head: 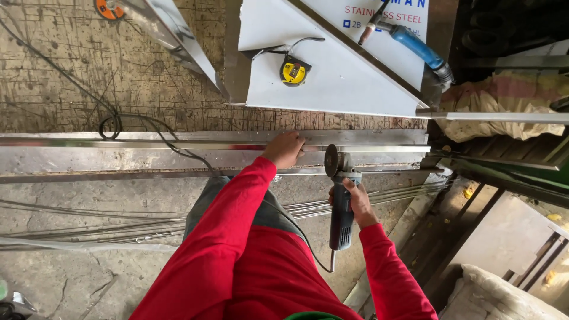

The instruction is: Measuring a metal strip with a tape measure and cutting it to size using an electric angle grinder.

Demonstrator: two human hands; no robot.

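Observation:
My left hand (285, 148) presses down on a long shiny steel channel (118, 155) that lies across the workbench edge. My right hand (355, 201) grips the blue-grey body of an angle grinder (340, 201). Its disc (331, 160) stands on edge against the channel, just to the right of my left hand. The grinder's cord hangs down from its rear end past my red sleeves.
A white-filmed triangular steel sheet (332, 71) lies on the scratched wooden bench with a yellow tape measure (293, 72) on it. A blue-handled welding torch (409, 42) rests at the back right. Thin steel rods (89, 228) lie on the concrete floor. Sacks (504, 101) sit right.

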